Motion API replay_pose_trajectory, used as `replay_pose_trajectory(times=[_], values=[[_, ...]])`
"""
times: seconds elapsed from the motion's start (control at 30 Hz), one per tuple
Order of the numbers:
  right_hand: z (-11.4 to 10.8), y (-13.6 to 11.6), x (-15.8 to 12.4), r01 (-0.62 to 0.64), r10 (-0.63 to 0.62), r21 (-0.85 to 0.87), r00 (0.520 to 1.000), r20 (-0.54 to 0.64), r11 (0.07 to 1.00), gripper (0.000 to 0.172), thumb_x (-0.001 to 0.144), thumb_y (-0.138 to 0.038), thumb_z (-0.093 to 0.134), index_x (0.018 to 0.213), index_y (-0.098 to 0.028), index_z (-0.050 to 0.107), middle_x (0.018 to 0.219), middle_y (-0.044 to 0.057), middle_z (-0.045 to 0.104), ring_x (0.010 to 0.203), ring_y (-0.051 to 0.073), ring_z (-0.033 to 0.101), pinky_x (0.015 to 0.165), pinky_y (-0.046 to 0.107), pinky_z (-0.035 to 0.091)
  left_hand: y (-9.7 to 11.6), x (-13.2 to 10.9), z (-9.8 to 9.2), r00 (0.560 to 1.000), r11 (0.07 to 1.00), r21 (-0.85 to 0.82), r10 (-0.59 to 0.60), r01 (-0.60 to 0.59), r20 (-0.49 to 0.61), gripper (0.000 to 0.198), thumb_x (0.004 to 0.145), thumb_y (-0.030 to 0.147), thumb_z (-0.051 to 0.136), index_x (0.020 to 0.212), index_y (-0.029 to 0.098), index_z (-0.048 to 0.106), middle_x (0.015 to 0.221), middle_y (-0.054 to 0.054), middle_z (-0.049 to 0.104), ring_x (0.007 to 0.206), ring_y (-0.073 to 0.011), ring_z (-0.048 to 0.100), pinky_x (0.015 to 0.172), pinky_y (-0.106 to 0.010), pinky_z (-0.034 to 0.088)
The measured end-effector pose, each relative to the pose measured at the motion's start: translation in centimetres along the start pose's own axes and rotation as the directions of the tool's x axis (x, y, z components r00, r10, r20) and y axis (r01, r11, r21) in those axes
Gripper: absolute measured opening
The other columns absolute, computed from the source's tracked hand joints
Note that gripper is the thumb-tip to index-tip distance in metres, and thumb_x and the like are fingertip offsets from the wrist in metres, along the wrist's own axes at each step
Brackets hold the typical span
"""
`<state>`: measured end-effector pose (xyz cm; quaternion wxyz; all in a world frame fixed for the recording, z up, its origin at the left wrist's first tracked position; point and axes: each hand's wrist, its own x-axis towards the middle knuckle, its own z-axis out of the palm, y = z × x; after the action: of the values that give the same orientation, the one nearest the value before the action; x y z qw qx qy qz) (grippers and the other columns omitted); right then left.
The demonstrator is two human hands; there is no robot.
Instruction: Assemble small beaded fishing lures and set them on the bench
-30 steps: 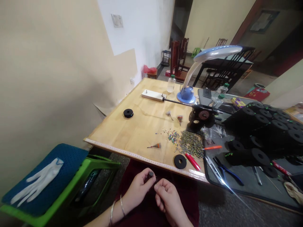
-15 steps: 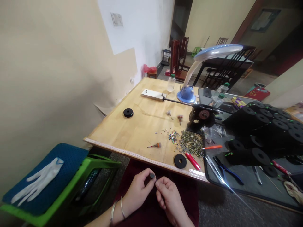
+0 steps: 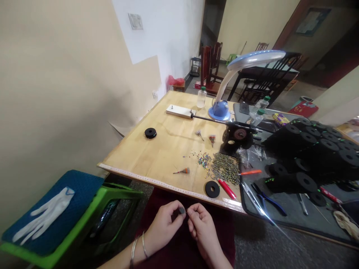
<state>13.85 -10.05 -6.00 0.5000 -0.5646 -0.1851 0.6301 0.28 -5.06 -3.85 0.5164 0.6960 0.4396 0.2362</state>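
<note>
In front of the table edge, my left hand (image 3: 164, 221) is closed with thumb and forefinger around a small dark round piece (image 3: 181, 210). Close beside it, my right hand (image 3: 200, 223) has its thumb and forefinger pinched together; whatever is between them is too small to make out. Just beyond the hands lie a flat black ring (image 3: 212, 189) and a red tube (image 3: 226, 189). Behind these are a pile of small striped metallic pieces (image 3: 226, 168) and some coloured beads (image 3: 204, 160). Left of the pile lies a small orange-banded bundle (image 3: 184, 170) with a thin tail.
A black spool (image 3: 150, 132) sits on the wooden table (image 3: 131, 149). A black winding device (image 3: 238, 134) and a blue lamp (image 3: 220, 110) stand farther back. On the grey mat at right are pliers (image 3: 269, 201) and several black foam rolls (image 3: 291, 183). A white glove (image 3: 46, 213) lies on the stool.
My right fingertips have drawn slightly away to the right from my left fingertips, opening a small gap. The dark round piece stays in my left hand. The view has shifted slightly.
</note>
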Motion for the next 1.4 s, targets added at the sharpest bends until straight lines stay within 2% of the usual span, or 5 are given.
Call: replay_pose_trajectory(times=[0.3,0.7,0.97,1.17,1.4], values=[[-0.1,0.3,0.3,-0.010,0.005,0.154,1.000,0.030,0.988,0.042,0.068,-0.054,0.073,0.073,-0.020,0.050,0.035,-0.014,0.038,0.031,0.002,0.017,0.033,0.016,0.010,-0.1,0.0,0.0,1.000,0.997,-0.079,-0.026,0.027,0.011,0.011,0.082,0.019,0.051,0.073,0.017,0.056,0.064,0.002,0.053,0.061,-0.0128,0.047,0.058,-0.021,0.038],[-0.3,0.6,0.2,0.032,-0.036,0.056,0.996,0.079,0.998,0.043,0.070,-0.057,0.070,0.072,-0.020,0.049,0.035,-0.015,0.033,0.033,0.003,0.015,0.035,0.017,0.010,-0.1,0.3,0.2,0.999,0.997,-0.067,-0.035,0.032,-0.033,0.012,0.077,0.016,0.052,0.065,0.016,0.057,0.056,0.004,0.047,0.054,-0.0104,0.039,0.051,-0.020,0.032],[-0.4,-0.1,0.3,0.031,-0.021,-0.083,0.992,0.123,0.996,0.041,0.071,-0.054,0.069,0.080,-0.017,0.053,0.040,-0.011,0.044,0.036,0.004,0.023,0.038,0.019,0.013,-0.3,0.2,0.2,0.997,0.996,-0.058,-0.065,0.064,-0.028,0.015,0.079,0.024,0.058,0.070,0.015,0.064,0.057,0.002,0.055,0.053,-0.0111,0.044,0.052,-0.021,0.035],[-0.4,-0.1,0.2,0.002,0.040,-0.259,0.986,0.159,0.966,0.031,0.074,-0.046,0.065,0.069,-0.019,0.050,0.039,-0.010,0.045,0.035,0.005,0.025,0.038,0.020,0.015,0.1,0.7,-1.1,0.996,0.997,-0.073,0.016,-0.022,-0.084,0.017,0.087,0.027,0.050,0.078,0.017,0.061,0.072,-0.002,0.063,0.070,-0.0164,0.058,0.068,-0.025,0.045],[0.1,-0.5,-0.1,0.058,0.006,-0.245,0.967,0.255,0.968,0.028,0.074,-0.042,0.064,0.079,-0.016,0.057,0.037,-0.013,0.039,0.033,0.005,0.027,0.039,0.019,0.017,0.3,1.1,-1.8,0.994,0.998,-0.036,0.042,-0.046,-0.103,0.018,0.089,0.028,0.048,0.083,0.018,0.062,0.077,-0.003,0.064,0.073,-0.0175,0.060,0.072,-0.026,0.046]])
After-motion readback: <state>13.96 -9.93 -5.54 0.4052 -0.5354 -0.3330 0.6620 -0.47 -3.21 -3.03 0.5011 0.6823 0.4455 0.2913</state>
